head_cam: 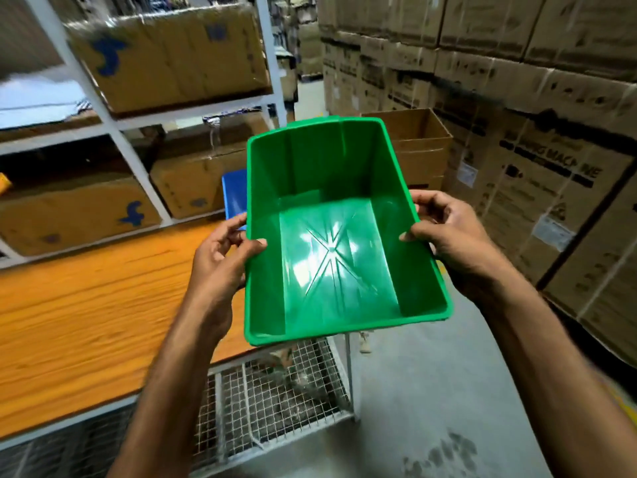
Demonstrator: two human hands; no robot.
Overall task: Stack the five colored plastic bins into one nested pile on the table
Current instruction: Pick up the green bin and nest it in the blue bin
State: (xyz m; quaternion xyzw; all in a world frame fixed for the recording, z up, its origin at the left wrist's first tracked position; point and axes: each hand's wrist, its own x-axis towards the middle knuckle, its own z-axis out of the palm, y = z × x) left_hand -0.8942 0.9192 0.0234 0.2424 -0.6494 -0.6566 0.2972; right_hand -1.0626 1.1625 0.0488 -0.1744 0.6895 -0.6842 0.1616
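Note:
I hold an empty green plastic bin (331, 243) in the air at the middle of the view, its open top facing me. My left hand (224, 260) grips its left rim and my right hand (448, 236) grips its right rim. The bin hangs over the right end of the wooden table (86, 322). Behind the green bin's left wall a blue bin (234, 198) shows only as a narrow strip standing on the table. No other colored bins are in view.
White metal shelving (113, 122) with wrapped cardboard boxes stands behind the table. A wire mesh frame (275, 384) sits under the table's right end. An open cardboard box (417, 146) and tall stacked cartons (534, 150) line the right, with grey floor (413, 391) between.

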